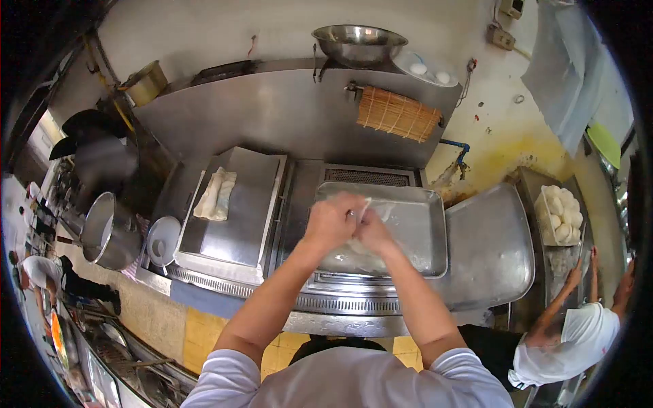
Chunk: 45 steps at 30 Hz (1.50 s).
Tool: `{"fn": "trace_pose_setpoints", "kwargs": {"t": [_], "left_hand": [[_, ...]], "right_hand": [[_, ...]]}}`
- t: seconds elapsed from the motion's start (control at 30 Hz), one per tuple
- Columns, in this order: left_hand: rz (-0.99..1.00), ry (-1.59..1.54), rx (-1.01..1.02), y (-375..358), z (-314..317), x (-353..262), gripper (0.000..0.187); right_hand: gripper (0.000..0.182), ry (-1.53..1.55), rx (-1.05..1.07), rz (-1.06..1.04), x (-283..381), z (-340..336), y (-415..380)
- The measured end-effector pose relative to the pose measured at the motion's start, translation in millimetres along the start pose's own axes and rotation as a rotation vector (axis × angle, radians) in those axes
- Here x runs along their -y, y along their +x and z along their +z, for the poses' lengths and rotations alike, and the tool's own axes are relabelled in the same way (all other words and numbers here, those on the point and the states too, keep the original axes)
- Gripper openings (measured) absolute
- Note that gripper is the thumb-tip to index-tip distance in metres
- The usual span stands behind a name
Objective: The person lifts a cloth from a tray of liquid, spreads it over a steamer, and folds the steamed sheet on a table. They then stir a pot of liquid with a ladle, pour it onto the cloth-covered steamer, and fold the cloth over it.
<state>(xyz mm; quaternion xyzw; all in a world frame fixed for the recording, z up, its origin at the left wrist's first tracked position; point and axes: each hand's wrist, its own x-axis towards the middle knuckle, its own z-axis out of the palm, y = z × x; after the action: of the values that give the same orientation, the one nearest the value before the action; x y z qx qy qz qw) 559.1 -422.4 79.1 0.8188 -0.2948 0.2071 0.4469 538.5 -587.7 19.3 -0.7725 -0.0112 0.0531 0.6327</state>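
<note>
Both my hands are close together over the left part of a shallow metal tray. My left hand has its fingers curled in on a thin whitish, see-through sheet. Beside it, my right hand is closed at the same sheet, its fingertips partly blurred. More of the pale, filmy material lies below my hands in the tray. What it is made of I cannot tell.
A folded white cloth rests on a steel cover at left. A large pot stands further left. Another metal tray leans at right, near a container of white balls and a co-worker.
</note>
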Motion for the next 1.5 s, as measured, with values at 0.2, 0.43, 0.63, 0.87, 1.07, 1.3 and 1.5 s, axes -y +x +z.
{"fn": "trace_pose_setpoints", "kwargs": {"t": [0.2, 0.43, 0.63, 0.87, 1.07, 1.3, 1.5], "left_hand": [[-0.072, -0.099, -0.334, 26.3, -58.0, 28.3, 0.031], [0.102, -0.058, -0.067, 6.2, 12.6, 7.4, 0.039], [-0.113, -0.067, -0.380, 31.9, -45.8, 48.8, 0.020], [-0.324, 0.299, 0.450, -120.4, 70.7, 117.2, 0.029], [-0.350, 0.311, 0.699, -125.1, 107.2, 127.9, 0.025], [-0.103, -0.089, 0.060, 8.9, 43.5, 12.5, 0.018], [-0.151, -0.291, -0.334, 50.4, -36.4, 2.0, 0.035]], "right_hand": [[0.027, -0.421, -0.062, 0.335, -140.7, -58.7, -28.3], [0.031, 0.098, -0.129, -0.161, -0.6, 4.1, 6.6], [0.027, -0.453, -0.272, 0.145, -171.8, -44.1, -11.3], [0.019, -1.026, -0.290, -0.106, -171.5, -50.2, -39.9], [0.020, -1.074, -0.041, 0.208, -156.9, -55.2, -16.2], [0.021, 0.131, -0.115, -0.091, -39.8, -23.5, 14.8], [0.025, -0.441, -0.216, 0.165, -159.5, -73.3, -20.5]]}}
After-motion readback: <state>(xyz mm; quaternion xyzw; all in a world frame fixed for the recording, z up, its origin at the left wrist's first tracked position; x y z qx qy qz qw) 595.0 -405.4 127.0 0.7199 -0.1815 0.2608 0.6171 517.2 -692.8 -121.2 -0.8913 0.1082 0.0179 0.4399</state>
